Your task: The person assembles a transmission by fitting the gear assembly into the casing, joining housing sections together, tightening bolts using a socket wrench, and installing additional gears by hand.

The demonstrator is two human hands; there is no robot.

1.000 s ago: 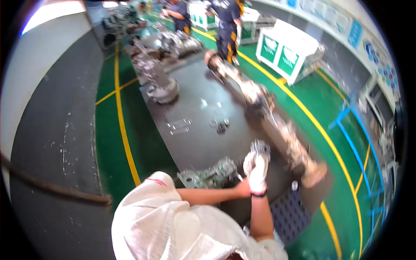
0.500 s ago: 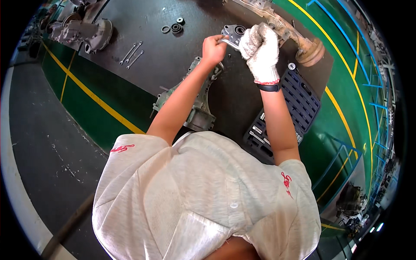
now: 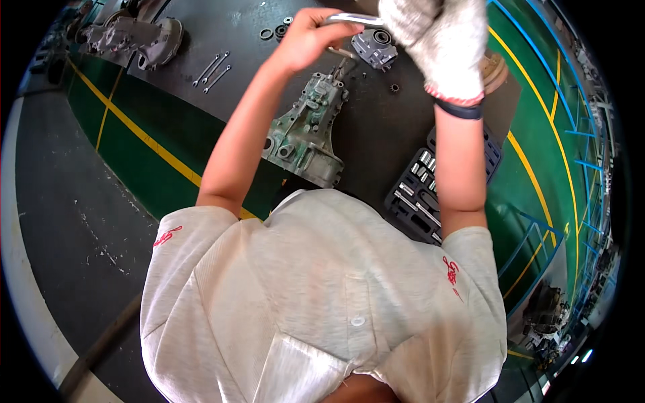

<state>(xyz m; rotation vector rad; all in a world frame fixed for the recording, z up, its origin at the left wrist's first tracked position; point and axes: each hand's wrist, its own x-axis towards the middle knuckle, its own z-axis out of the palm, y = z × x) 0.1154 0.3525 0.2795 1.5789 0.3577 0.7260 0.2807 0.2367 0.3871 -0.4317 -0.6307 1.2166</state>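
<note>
My bare left hand (image 3: 306, 43) is closed around one end of a shiny metal bar (image 3: 353, 19), curved like a wrench handle. The bar's other end runs into the white knitted glove on my right hand (image 3: 437, 43), which looks closed on it; the frame's top edge cuts that hand off. Beyond and below the bar, a grey metal cover with a round bearing (image 3: 381, 37) lies on the dark table. Nearer to me, below my left hand, sits a greenish-grey gearbox housing (image 3: 309, 127). A small toothed ring (image 3: 394, 88) lies right of it.
An open socket set case (image 3: 416, 195) is partly hidden behind my right forearm. Several small wrenches (image 3: 213, 69) lie on the table (image 3: 235, 33) at left, with black and metal rings (image 3: 267, 33) farther off. Another metal casing (image 3: 134, 40) stands far left; a rusty part (image 3: 495, 70) shows beyond my right wrist.
Both hands have come up toward the head and apart, the left one moving left and the right one right. The metal cover, previously partly behind them, shows more fully on the table.
</note>
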